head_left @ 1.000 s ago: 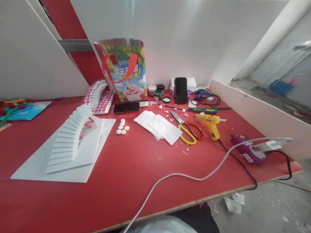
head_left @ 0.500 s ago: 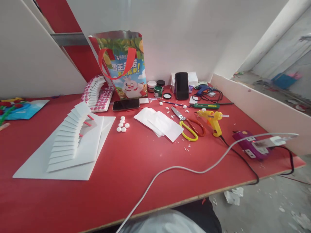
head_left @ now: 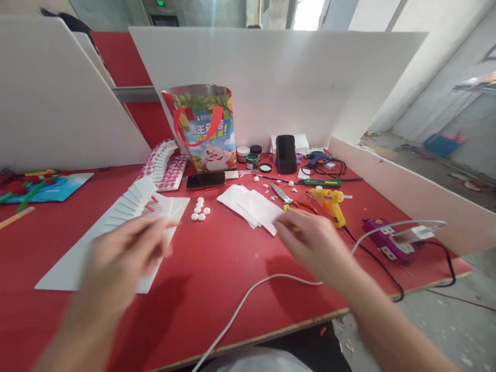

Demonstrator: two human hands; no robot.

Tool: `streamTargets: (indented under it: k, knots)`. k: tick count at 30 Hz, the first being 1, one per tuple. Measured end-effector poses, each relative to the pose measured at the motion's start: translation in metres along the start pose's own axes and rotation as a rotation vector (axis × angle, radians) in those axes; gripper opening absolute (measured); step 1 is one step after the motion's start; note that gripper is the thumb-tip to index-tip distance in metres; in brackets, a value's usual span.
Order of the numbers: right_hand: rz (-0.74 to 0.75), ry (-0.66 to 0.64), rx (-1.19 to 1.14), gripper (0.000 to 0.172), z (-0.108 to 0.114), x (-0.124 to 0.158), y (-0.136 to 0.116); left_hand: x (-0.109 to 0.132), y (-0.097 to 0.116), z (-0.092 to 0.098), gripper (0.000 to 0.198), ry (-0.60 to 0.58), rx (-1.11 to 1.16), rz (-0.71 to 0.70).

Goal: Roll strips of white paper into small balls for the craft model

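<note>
Characters 雪王 (head_left: 197, 129) mark the upright, multicoloured bag (head_left: 211, 153). Left hand (head_left: 126, 253) overlaps fanned white rectangular strips (head_left: 130, 202), right hand (head_left: 312, 237) nears flat white paper sheets (head_left: 250, 207); whether either blurred grip pinches anything, I cannot tell.

Our left hand (head_left: 126, 253), blurred, is at eight o'clock, its bent fingers pointing toward two; our right hand (head_left: 308, 236) is at four o'clock, fingers curled in, pointing toward ten

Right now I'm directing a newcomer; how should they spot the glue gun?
On the red table, find the purple socket block at right. The glue gun lies left of it. Its yellow pistol shape distinguishes it from the scissors.
</note>
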State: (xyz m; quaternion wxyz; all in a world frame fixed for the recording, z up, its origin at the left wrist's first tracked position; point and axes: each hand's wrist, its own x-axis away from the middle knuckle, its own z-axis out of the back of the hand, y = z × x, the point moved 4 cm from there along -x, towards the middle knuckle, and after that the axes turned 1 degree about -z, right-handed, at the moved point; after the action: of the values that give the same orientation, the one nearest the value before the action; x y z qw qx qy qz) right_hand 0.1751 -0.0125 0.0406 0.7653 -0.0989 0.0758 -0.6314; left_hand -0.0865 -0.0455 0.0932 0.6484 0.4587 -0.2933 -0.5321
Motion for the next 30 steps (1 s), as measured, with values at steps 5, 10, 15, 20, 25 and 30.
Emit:
streamTargets:
  k: [5, 10, 15, 20, 25, 30]
  knots:
    - [-0.015, 0.054, 0.05, 0.027, 0.001, -0.068, -0.024, -0.046, 0.005, -0.11, 0.025, -0.023, 0.254, -0.16]
    - [0.009, 0.052, 0.032, 0.022, -0.016, -0.084, -0.013, -0.05, -0.029, -0.133, 0.023, 0.006, 0.175, -0.211]
    - [0.007, 0.09, -0.072, 0.017, -0.008, -0.089, 0.008, -0.052, -0.04, -0.13, 0.031, -0.079, 0.277, -0.212]
    - [-0.042, 0.164, -1.025, 0.018, 0.013, -0.081, 0.017, -0.064, -0.045, -0.136, 0.048, -0.193, 0.616, -0.016]
    - [-0.177, 0.025, -1.462, 0.026, 0.005, -0.077, 0.0, -0.064, -0.044, -0.14, 0.078, -0.408, 0.896, 0.204]
    - [-0.156, 0.101, -1.292, 0.019, 0.004, -0.079, -0.001, -0.063, -0.045, -0.137, 0.044, -0.317, 0.837, 0.153]
